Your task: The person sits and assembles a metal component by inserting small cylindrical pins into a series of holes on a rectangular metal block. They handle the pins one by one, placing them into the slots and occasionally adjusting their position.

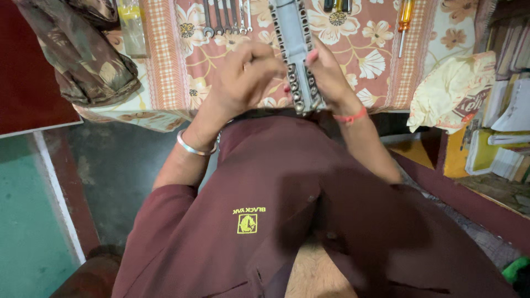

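The left hand point(243, 77) and right hand point(328, 74) both grip a long grey plastic holder of shiny metal sockets point(295, 52), held over the flowery pink tablecloth point(364, 49) near silver spanners point(226, 16).

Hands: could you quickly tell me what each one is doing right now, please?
Left hand: closed, fingertips at the socket rack.
Right hand: gripping the rack's edge.

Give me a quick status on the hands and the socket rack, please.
Left hand fingers at a socket on the grey socket rack. Right hand grips the rack's edge. Wrenches beyond, clear.
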